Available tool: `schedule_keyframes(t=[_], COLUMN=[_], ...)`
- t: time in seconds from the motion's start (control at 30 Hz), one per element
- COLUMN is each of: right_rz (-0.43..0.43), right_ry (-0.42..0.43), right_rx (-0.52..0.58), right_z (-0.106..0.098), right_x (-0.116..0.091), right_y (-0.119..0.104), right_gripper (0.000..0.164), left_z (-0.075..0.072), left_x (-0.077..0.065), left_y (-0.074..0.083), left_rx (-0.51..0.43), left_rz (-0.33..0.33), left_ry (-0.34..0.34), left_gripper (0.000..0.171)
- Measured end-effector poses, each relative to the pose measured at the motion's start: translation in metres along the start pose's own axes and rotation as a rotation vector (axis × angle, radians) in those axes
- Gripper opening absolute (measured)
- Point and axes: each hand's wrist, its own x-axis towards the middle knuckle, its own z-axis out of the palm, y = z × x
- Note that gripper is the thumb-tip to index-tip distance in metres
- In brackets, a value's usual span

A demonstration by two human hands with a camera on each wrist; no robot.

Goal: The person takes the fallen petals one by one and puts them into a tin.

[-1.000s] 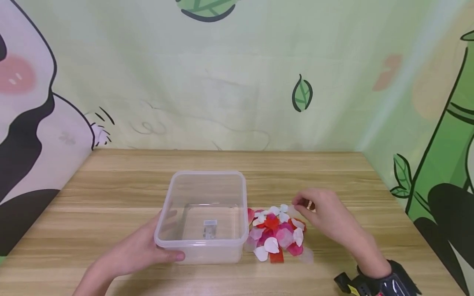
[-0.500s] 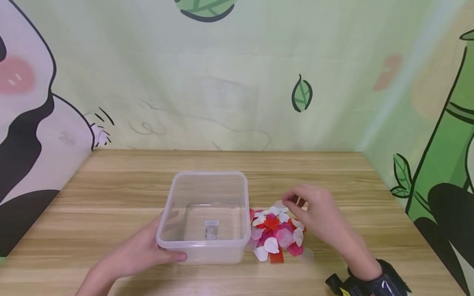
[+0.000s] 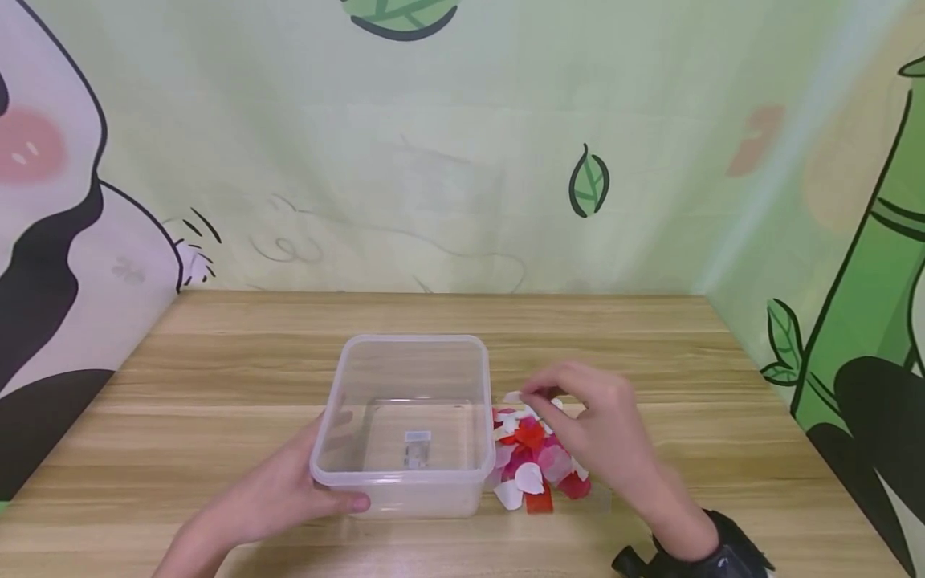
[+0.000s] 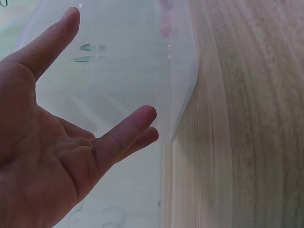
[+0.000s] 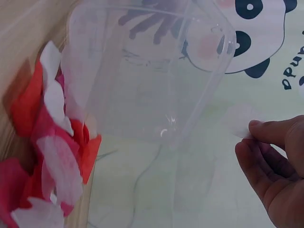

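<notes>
While a painted backdrop [image 3: 448,217] closes the far side, the wooden desk [image 3: 238,361] carries a clear plastic container [image 3: 405,477] near the middle. At its left, the left hand [image 3: 285,486] has fingers spread along the wall and thumb at the near side; how hard it presses, I cannot tell. The right hand [image 3: 596,417] is over a heap of petals [image 3: 531,437], just right of the container, and pinches one pale petal [image 5: 240,119] between thumb and finger. The step in hand seems to be carrying this single petal; to pass the rim, the move would call for some height and a light pinch. The right wrist view shows the pinched petal plainly, small in the head view; the left wrist view shows spread fingers which the head view partly hides.
</notes>
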Motion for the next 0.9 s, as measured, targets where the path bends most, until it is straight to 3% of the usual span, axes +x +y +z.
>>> schedule_keyframes(t=[0.1,0.43,0.63,0.9], right_rz=[-0.046,0.014,0.043,0.032], right_ry=[0.026,-0.048,-0.090,-0.065], right_rx=[0.040,0.149,0.157,0.145], right_z=[0.007,0.024,0.029,0.029], right_x=[0.002,0.001,-0.001,-0.002], right_y=[-0.004,-0.015,-0.016,-0.015], right_gripper=[0.033,0.026,0.024,0.030], left_z=[0.001,0.001,0.001,0.001], left_x=[0.000,-0.001,-0.001,0.000], left_y=[0.000,0.001,0.002,0.003], left_rx=[0.006,0.022,0.007,-0.010], left_rz=[0.001,-0.021,-0.029,-0.004], left_ry=[0.003,0.010,0.003,-0.008], left_gripper=[0.101,0.101,0.102,0.100])
